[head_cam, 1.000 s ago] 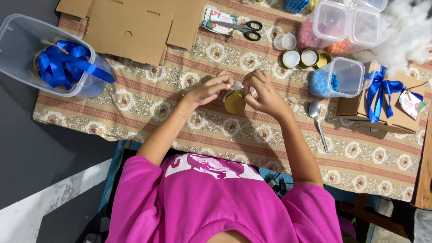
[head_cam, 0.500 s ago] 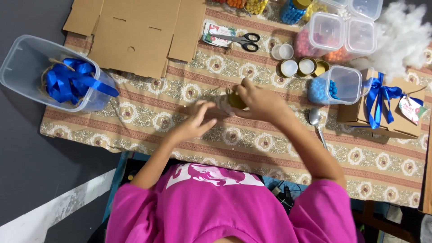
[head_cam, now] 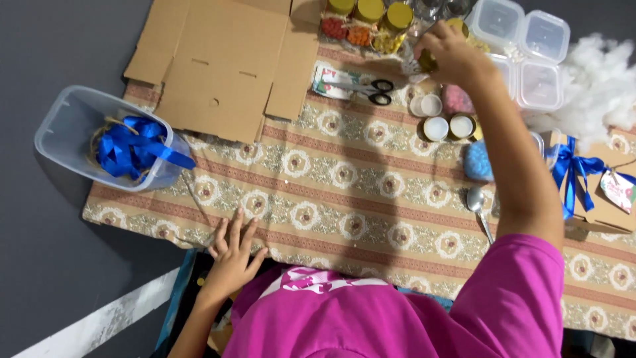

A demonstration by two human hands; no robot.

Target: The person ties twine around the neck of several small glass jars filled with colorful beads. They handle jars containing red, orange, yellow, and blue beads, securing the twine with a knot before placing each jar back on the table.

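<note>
Patterned cloth (head_cam: 344, 192); right hand (head_cam: 450, 53) on gold-lidded jar (head_cam: 434, 58)

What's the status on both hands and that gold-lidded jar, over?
Left hand flat on the patterned cloth at its near edge, empty. Right hand gripping the gold-lidded jar at the far jar row. Scissors lie beside, clear.

small gold-lidded jar (head_cam: 434, 56), gripped, far table edge
</note>
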